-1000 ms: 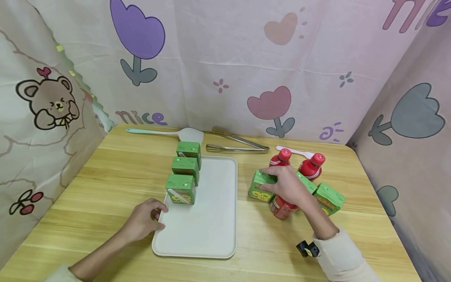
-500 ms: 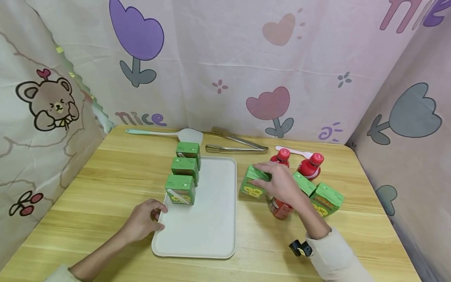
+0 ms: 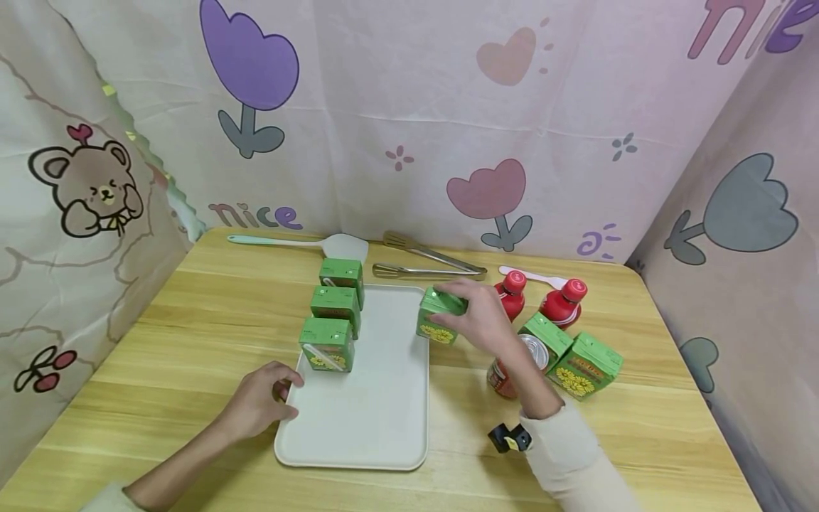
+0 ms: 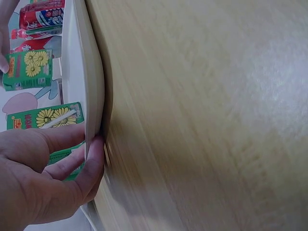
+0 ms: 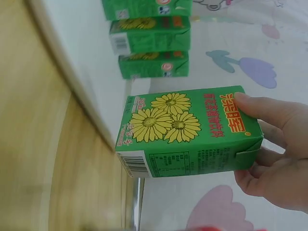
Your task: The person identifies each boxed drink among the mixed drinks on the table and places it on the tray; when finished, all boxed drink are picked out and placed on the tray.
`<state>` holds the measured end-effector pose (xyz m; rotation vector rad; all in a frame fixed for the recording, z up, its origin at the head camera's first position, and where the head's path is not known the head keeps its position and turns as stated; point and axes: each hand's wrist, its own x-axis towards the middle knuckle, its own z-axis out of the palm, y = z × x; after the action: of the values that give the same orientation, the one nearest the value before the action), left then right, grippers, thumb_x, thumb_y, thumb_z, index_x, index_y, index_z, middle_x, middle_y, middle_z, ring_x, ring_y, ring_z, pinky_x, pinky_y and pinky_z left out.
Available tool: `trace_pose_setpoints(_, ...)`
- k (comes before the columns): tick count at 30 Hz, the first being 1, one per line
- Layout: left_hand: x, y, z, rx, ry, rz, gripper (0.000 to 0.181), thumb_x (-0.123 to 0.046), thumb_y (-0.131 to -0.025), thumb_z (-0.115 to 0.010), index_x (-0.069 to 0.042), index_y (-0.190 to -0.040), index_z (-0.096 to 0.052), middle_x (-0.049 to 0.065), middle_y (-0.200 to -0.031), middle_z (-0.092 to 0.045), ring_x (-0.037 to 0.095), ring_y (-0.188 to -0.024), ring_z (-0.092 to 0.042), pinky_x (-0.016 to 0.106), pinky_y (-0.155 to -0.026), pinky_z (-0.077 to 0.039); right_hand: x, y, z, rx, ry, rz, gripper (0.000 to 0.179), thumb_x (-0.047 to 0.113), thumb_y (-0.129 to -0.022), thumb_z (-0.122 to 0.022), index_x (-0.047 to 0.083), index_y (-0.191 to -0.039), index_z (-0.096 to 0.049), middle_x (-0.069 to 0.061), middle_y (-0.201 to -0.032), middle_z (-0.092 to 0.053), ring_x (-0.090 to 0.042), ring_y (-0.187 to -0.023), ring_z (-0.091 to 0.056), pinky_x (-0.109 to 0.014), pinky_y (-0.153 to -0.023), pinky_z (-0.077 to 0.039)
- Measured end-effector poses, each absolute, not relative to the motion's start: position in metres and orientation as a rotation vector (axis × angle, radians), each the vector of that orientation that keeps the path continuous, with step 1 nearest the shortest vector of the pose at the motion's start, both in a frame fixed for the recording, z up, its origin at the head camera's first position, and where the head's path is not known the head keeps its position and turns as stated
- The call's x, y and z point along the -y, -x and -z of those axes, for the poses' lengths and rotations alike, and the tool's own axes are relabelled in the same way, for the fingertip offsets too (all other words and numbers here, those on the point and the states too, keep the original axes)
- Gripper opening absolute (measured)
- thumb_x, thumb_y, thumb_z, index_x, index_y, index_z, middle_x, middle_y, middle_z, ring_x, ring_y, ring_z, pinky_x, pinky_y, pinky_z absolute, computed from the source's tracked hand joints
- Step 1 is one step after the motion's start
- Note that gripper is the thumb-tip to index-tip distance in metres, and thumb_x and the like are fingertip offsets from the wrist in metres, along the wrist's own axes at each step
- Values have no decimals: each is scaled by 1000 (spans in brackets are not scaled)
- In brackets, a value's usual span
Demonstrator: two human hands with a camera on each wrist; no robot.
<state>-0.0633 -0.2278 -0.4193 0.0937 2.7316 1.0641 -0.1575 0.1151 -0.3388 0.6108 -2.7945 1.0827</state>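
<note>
A green drink carton (image 5: 178,130) with yellow flowers is pinched at its top end by my right hand (image 3: 476,313). In the head view the carton appears at the right rim of a white tray (image 3: 358,427); the right wrist view shows it raised off the table. My left hand (image 4: 53,178) pinches the tray's left rim between thumb and fingers. Along the tray's left side stand three more green cartons in a row: a near carton (image 3: 326,346), a middle carton (image 3: 337,309) and a far carton (image 3: 342,272).
Right of the tray stand a red can (image 3: 502,377), two red-capped bottles, a left bottle (image 3: 512,291) and a right bottle (image 3: 563,304), and two more cartons (image 3: 585,366). Metal tongs (image 3: 435,267), a white spatula (image 3: 345,247) and a pink-handled utensil (image 3: 534,276) lie along the back.
My right hand has carried the carton leftward from beside the can to the tray's right rim. The can's top has come into view. My left hand has stayed put.
</note>
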Motion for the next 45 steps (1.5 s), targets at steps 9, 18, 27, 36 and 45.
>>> trace_pose_setpoints(9, 228, 63, 420, -2726, -92, -1087, 40, 5, -62, -79, -1, -99, -65, 8, -102, -59, 15, -80, -53, 19, -58, -45, -88, 170, 338, 2808, -625, -1189, 45, 21, -78, -78, 12, -120, -66, -9, -121, -63, -24, -95, -58, -32, -75, -51)
trace_pose_setpoints(18, 228, 63, 421, -2728, -93, -1098, 40, 6, -62, -78, -1, -99, -65, 8, -101, -59, 15, -80, -53, 19, -59, -46, -69, 189, 346, 2812, -611, -1172, 47, 18, -77, -77, 10, -122, -65, -10, -124, -63, -26, -105, -58, -38, -84, -49)
trace_pose_setpoints(27, 228, 63, 420, -2733, -109, -1092, 40, 5, -62, -78, -1, -99, -65, 7, -100, -59, 16, -80, -52, 19, -58, -45, -55, 207, 356, 2834, -580, -1292, 45, 14, -77, -77, 10, -121, -65, -10, -127, -62, -27, -113, -56, -41, -94, -48)
trace_pose_setpoints(36, 228, 63, 421, -2734, -101, -1097, 40, 5, -62, -77, -2, -100, -65, 7, -100, -59, 14, -80, -52, 19, -58, -45, -39, 218, 363, 2842, -577, -1270, 45, 16, -77, -77, 10, -121, -65, -9, -126, -63, -26, -112, -58, -39, -92, -49)
trace_pose_setpoints(45, 228, 63, 422, -2738, -89, -1099, 39, 6, -62, -77, -2, -99, -65, 7, -101, -60, 14, -79, -53, 19, -60, -46, -34, 227, 367, 2892, -585, -1225, 46, 18, -81, -73, 13, -126, -62, -8, -131, -60, -25, -113, -57, -39, -93, -48)
